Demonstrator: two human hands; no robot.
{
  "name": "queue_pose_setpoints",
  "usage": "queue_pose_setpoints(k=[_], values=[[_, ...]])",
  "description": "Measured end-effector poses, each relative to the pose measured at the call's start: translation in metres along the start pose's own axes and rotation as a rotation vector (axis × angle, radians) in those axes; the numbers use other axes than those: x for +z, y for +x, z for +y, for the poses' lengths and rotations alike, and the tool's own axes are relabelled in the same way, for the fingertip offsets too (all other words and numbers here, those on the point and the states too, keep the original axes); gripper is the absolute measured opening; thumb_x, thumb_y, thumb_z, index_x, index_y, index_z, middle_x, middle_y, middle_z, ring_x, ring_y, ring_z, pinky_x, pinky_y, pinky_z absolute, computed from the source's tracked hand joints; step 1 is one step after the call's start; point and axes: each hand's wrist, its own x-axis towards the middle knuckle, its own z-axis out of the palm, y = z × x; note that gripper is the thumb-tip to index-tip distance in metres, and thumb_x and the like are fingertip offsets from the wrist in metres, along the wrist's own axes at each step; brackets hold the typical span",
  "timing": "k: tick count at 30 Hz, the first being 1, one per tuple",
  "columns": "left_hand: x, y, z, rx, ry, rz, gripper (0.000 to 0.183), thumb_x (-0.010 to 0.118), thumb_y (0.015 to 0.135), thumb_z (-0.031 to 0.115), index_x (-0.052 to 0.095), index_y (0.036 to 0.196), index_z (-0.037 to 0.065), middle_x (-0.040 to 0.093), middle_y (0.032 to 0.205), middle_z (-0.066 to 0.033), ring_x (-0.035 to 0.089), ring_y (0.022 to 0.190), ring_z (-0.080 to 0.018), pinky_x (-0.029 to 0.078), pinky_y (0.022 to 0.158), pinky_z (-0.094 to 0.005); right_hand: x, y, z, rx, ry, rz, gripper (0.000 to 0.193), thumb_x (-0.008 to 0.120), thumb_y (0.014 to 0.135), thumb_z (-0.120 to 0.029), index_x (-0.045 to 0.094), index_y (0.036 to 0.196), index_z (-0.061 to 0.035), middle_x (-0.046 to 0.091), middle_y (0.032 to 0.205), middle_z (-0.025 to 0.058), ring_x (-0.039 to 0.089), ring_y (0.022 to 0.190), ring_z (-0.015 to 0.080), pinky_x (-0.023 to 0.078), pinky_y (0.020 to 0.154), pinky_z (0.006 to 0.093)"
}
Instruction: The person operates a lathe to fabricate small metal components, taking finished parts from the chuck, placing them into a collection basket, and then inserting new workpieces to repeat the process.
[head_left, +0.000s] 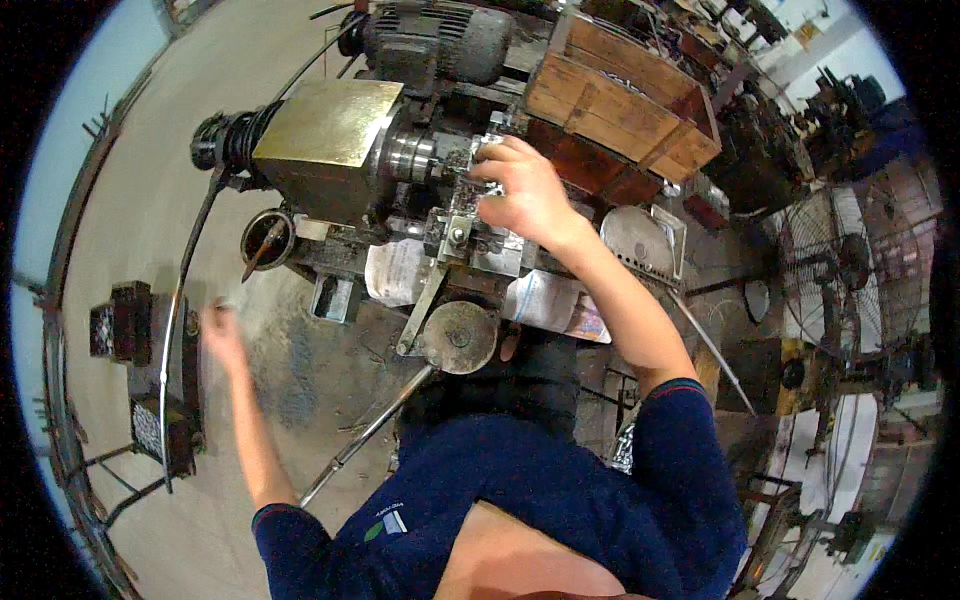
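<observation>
A small lathe-like machine with a brassy yellow cover (335, 120) stands in front of me, its round metal chuck (410, 157) facing right. My right hand (525, 190) reaches over the metal tool slide (462, 225) just right of the chuck. Its fingers curl down at the slide's far part, and their tips and whatever they grip are hidden. Out to the left, my left hand (222, 335) hangs above the floor beside a long thin metal rod (165, 400). It is smeared by motion, so its fingers cannot be made out. A round tub (290, 240) with a brush (264, 248) sits between it and the machine.
Behind the slide stands a wooden crate (600, 105), with a motor (440, 45) to its left. A round plate (460, 338) and a long lever (370, 432) lie close to my body. Dark metal boxes (130, 320) stand far left; a fan (840, 255) stands right.
</observation>
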Motion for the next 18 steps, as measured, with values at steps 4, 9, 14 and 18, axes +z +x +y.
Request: queue_pose_setpoints(k=[4,9,14,18], values=[[0.113,-0.078,0.001,-0.124,0.277,-0.783,0.047,0.069,0.067,0.026,0.055,0.105,0.002,0.063,0.089,-0.0206,0.058,0.084,-0.0404,0.046,0.071,-0.0468,-0.041,-0.083,0.022,0.172,-0.09,0.065,0.031,0.061,0.055,-0.01,0.063,0.085,-0.0017,0.06,0.101,0.0131,0.052,0.098,0.0324,0.044,0.084,0.0372],[0.126,-0.063,-0.073,0.421,0.768,-0.889,0.027,0.063,0.07,0.018,0.06,0.096,0.013,0.063,0.079,-0.0123,0.062,0.077,-0.0291,0.049,0.064,-0.0402,-0.088,-0.195,0.049,0.56,-0.11,-0.07,0.033,0.061,0.057,-0.011,0.065,0.089,-0.0022,0.06,0.098,0.0143,0.055,0.091,0.0325,0.046,0.08,0.0363],[0.122,-0.033,0.017,0.438,0.694,-0.91,0.025,0.057,0.074,0.014,0.061,0.098,0.014,0.062,0.079,-0.0115,0.062,0.075,-0.0299,0.048,0.064,-0.0423,-0.111,-0.377,0.102,1.147,-0.415,-0.182,0.05,0.062,0.061,-0.013,0.058,0.11,-0.0058,0.059,0.105,0.0171,0.056,0.097,0.0317,0.045,0.084,0.0388],[0.079,-0.027,0.055,0.173,0.506,-1.01,0.033,0.06,0.076,0.018,0.058,0.107,0.008,0.063,0.084,-0.0139,0.062,0.075,-0.0263,0.049,0.067,-0.037,-0.13,-0.512,0.118,1.462,-0.674,-0.274,0.052,0.064,0.064,-0.019,0.054,0.114,-0.0061,0.059,0.105,0.0207,0.056,0.097,0.0345,0.044,0.085,0.0406]])
